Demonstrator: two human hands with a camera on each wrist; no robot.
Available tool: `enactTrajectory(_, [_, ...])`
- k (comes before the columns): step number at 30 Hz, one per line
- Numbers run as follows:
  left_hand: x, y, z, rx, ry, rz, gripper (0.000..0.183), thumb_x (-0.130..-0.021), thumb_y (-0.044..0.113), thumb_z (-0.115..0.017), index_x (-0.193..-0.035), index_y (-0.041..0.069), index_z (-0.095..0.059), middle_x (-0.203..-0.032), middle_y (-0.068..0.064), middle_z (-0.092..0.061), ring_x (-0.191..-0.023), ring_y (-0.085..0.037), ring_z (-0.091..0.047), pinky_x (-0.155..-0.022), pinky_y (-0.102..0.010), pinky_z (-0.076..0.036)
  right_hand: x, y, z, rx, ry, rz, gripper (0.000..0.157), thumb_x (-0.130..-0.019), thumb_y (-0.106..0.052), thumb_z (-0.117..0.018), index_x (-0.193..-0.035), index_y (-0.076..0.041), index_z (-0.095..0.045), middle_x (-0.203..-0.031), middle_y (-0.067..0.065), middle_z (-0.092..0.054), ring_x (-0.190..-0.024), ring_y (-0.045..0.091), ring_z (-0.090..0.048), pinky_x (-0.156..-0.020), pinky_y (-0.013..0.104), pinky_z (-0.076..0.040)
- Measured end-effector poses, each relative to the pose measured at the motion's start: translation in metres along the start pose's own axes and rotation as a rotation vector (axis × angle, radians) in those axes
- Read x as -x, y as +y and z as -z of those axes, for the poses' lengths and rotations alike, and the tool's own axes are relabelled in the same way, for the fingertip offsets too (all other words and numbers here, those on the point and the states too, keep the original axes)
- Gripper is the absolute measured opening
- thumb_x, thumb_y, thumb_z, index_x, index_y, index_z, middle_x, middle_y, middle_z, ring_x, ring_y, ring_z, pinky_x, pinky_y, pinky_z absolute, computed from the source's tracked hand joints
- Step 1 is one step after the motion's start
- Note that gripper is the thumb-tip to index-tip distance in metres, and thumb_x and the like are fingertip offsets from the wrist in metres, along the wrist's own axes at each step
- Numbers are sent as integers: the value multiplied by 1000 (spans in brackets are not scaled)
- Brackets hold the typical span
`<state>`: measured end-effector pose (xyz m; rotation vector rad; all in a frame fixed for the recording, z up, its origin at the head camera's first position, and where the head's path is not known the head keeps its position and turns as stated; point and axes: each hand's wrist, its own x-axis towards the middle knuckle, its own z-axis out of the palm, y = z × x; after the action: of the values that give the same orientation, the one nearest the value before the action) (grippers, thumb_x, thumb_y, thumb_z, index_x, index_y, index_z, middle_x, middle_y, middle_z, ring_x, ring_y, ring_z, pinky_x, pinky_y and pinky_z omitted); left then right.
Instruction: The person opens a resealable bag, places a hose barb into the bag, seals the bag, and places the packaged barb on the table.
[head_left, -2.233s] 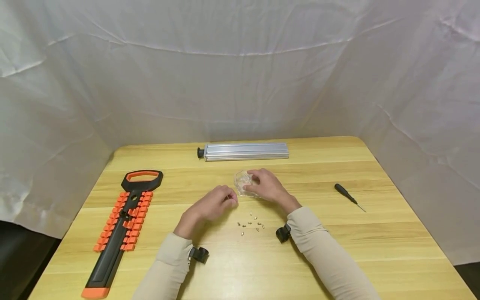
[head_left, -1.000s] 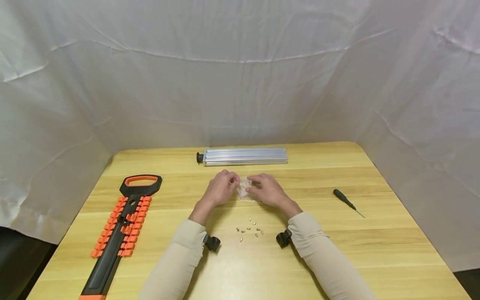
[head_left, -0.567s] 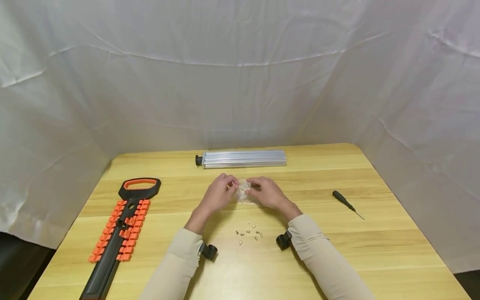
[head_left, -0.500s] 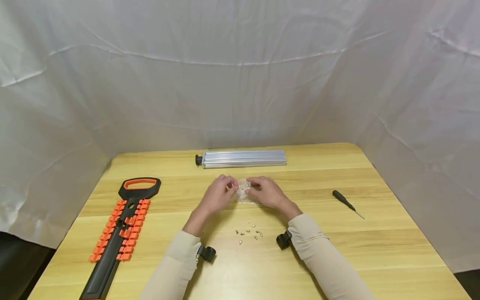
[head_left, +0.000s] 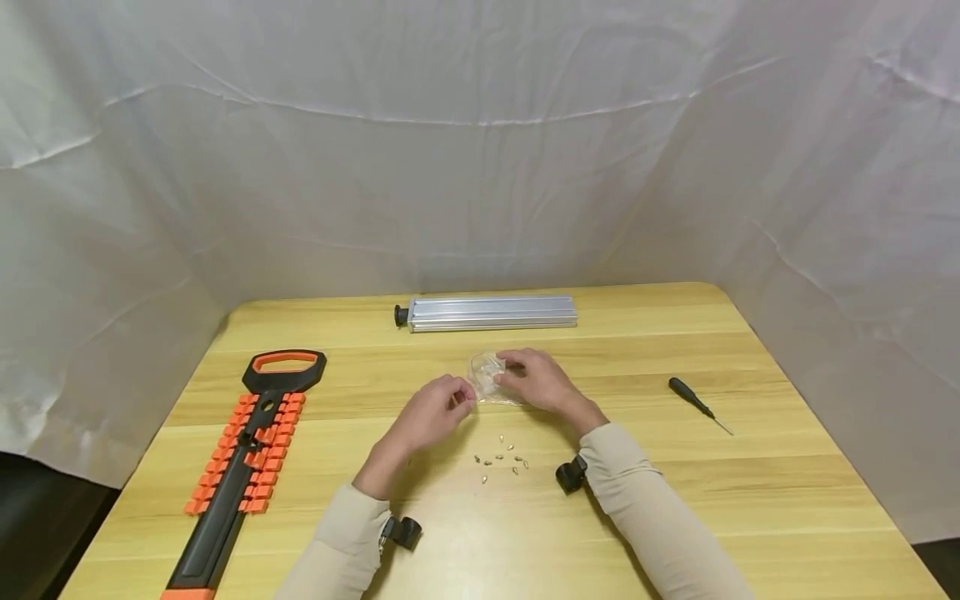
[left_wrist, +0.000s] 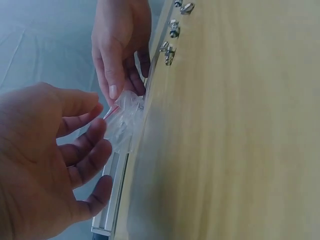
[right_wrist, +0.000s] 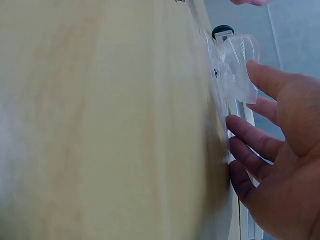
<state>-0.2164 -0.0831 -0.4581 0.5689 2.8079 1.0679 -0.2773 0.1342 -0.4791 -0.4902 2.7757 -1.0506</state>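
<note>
Clear plastic bag [head_left: 486, 367] lies near the middle of the wood-grained surface [head_left: 480, 550], between the two hands, crumpled, a thin red line along one edge in the left wrist view. Right hand [head_left: 542, 379] at the bag's right side, narrow grip: thumb and forefinger pinch the film, remaining fingers loosely bent and spread low. Left hand [head_left: 435, 410] just beside the bag's left edge, thumb and forefinger drawn together, other fingers bent; cannot tell whether film or some small piece sits between those tips. Small dark speck at the bag in the right wrist view; cannot tell whether inside or behind. Small metal pieces [head_left: 500, 457], nine counted from the head view, scattered loose on the near side of the bag, between the forearms. Aluminium profile [head_left: 492, 314] lies crosswise beyond the bag, ribbed, black knob [head_left: 401, 316] at its left end. Screwdriver [head_left: 692, 395], black handle, well apart to the right, thin shaft slanting toward the near right. Black rack [head_left: 236, 471] on the left, orange clips [head_left: 262, 479] along both sides, loop handle at its far end. Beige sleeves [head_left: 330, 542], a black wrist camera [head_left: 572, 475] on each arm. Pale creased cloth [head_left: 480, 183] hangs behind and at both sides
</note>
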Motion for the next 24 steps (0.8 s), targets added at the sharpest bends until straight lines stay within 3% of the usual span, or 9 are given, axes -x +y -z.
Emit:
enactTrajectory(7, [10, -1, -2, 6, -129, -53, 9, -95, 18, -60, -98, 14, -67, -90, 4, -62, -84, -9, -56, -76, -26, -49, -1, 0, 1, 5, 0, 8, 50, -90, -35, -66, -135, -17, -56, -121, 6, -65, -115, 24, -58, -102, 46, -43])
enactTrajectory(14, [22, 1, -2, -106, -270, -136, 13, -95, 19, -60, -104, 16, -69, -95, 7, -64, -92, -10, -58, -84, -31, -48, 0, 1, 1, -13, -2, -18, 50, -90, -36, -66, -136, -18, -56, -122, 5, -64, -113, 23, -58, -101, 45, -44])
enactTrajectory(18, [26, 3, -2, -143, -299, -149, 13, -90, 22, -67, -102, 20, -71, -97, 6, -63, -93, -14, -56, -86, -41, -44, 0, 1, 2, -17, -4, -7, 50, -90, -36, -66, -135, -17, -56, -121, 5, -65, -113, 24, -58, -101, 45, -44])
enactTrajectory(24, [29, 3, -4, -194, -302, -129, 12, -85, 26, -73, -98, 28, -72, -97, 9, -61, -91, -11, -51, -89, -49, -42, 1, 0, 2, -7, -4, 4, 50, -90, -36, -66, -135, -16, -56, -122, 5, -65, -116, 25, -57, -102, 47, -43])
